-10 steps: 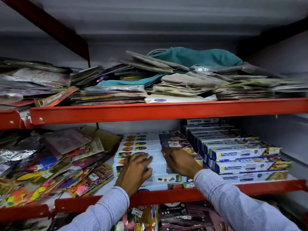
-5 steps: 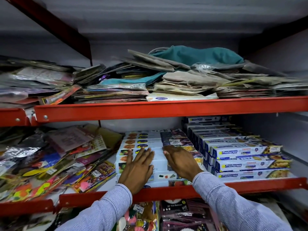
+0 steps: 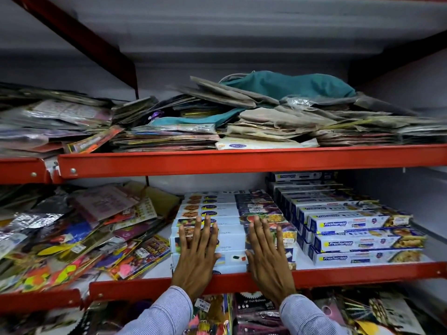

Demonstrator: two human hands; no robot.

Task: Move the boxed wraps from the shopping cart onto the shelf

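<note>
A stack of long white cling-film boxes [image 3: 231,234] lies in the middle of the lower red shelf [image 3: 362,272]. My left hand [image 3: 197,255] rests flat on the front boxes of that stack, fingers spread. My right hand [image 3: 267,255] lies flat beside it on the same boxes, fingers together and pointing away. Neither hand grips anything. To the right stands a stepped stack of blue-and-white Freshwrapp boxes [image 3: 358,240]. The shopping cart is out of view.
Loose bright foil and party packets [image 3: 79,238] pile up on the left of the lower shelf. The upper red shelf [image 3: 242,160] carries flat packets, paper bags and a teal cloth bag [image 3: 290,85]. More packets hang below the lower shelf edge.
Both hands have slid back toward the shelf's front edge and flattened on the cling-film boxes; the view has shifted slightly closer.
</note>
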